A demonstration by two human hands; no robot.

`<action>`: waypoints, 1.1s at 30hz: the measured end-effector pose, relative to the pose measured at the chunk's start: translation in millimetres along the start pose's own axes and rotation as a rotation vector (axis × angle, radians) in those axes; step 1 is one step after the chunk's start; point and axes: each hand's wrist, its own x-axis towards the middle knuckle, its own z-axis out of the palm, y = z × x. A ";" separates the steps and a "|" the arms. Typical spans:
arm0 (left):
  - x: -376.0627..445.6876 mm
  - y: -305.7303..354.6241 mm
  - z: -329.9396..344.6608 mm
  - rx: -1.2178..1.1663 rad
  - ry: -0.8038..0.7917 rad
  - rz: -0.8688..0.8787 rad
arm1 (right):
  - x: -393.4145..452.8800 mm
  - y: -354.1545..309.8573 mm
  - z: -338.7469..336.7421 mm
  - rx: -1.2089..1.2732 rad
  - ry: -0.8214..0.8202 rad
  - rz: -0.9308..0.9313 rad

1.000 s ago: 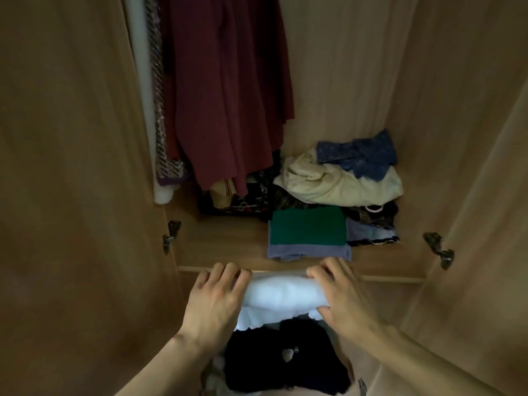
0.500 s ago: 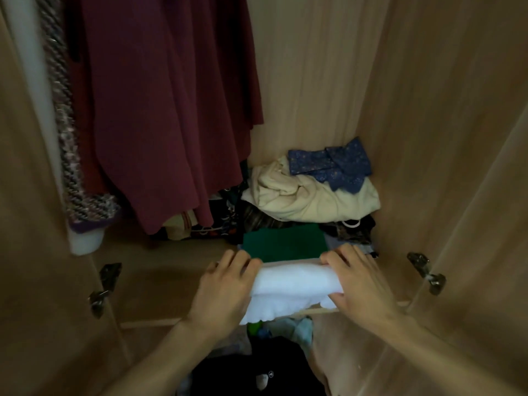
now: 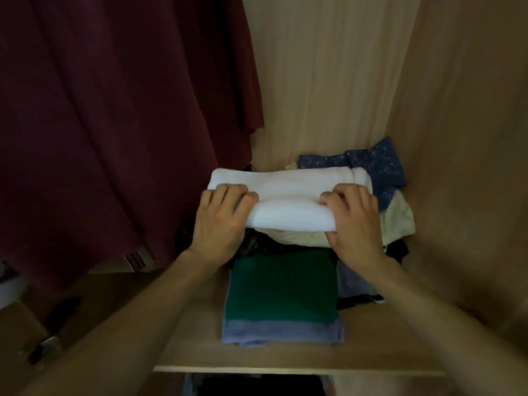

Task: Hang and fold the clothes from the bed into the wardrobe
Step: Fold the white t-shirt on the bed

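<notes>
both hands clenched on white folded garment [image 3: 288, 195], left grip [image 3: 221, 221] and right grip [image 3: 353, 224] at its ends, atop cream pile [image 3: 400, 221] beyond green stack [image 3: 281, 287]. soft, light, floppy; i'd support both ends.

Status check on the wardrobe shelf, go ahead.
Left hand and right hand both grip the folded white cloth. It sits on the cream garment pile. Nothing in the way.
</notes>
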 end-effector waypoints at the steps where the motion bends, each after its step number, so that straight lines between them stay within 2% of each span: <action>1: -13.0 5.4 13.0 -0.010 -0.010 0.015 | -13.9 4.6 13.0 0.008 -0.022 -0.003; 2: -32.9 13.6 25.9 -0.020 -0.076 0.043 | -33.7 6.3 26.5 0.015 -0.089 -0.012; 5: -110.1 42.5 56.9 -0.010 -0.436 0.128 | -107.9 2.1 62.6 0.042 -0.354 -0.036; 7: -145.2 54.8 66.7 -0.074 -0.549 0.064 | -141.4 -1.0 74.7 0.112 -0.409 0.038; 10: -149.2 57.1 65.0 -0.120 -0.571 -0.037 | -150.0 3.1 75.3 0.186 -0.438 0.098; 15: -132.9 46.7 53.7 -0.147 -0.558 -0.024 | -129.2 19.8 53.1 0.215 -0.659 -0.023; 19: -128.3 46.4 44.7 -0.279 -0.624 -0.072 | -121.1 14.5 48.6 0.207 -0.563 0.027; 23: -114.4 49.0 42.3 -0.494 -0.544 -0.074 | -110.9 -4.3 59.9 0.199 -0.525 0.144; 25: -97.3 53.1 51.3 -0.393 -0.557 -0.157 | -103.2 -11.1 69.9 0.195 -0.557 0.206; 28: -87.5 65.2 72.4 -0.163 -0.743 -0.324 | -106.0 -18.1 82.8 0.150 -0.611 0.263; 30: -102.6 72.3 91.5 -0.151 -0.850 -0.345 | -114.0 -19.3 89.4 0.147 -0.586 0.314; 33: -125.0 72.0 120.9 -0.187 -0.814 -0.402 | -123.5 -14.1 110.0 0.162 -0.578 0.379</action>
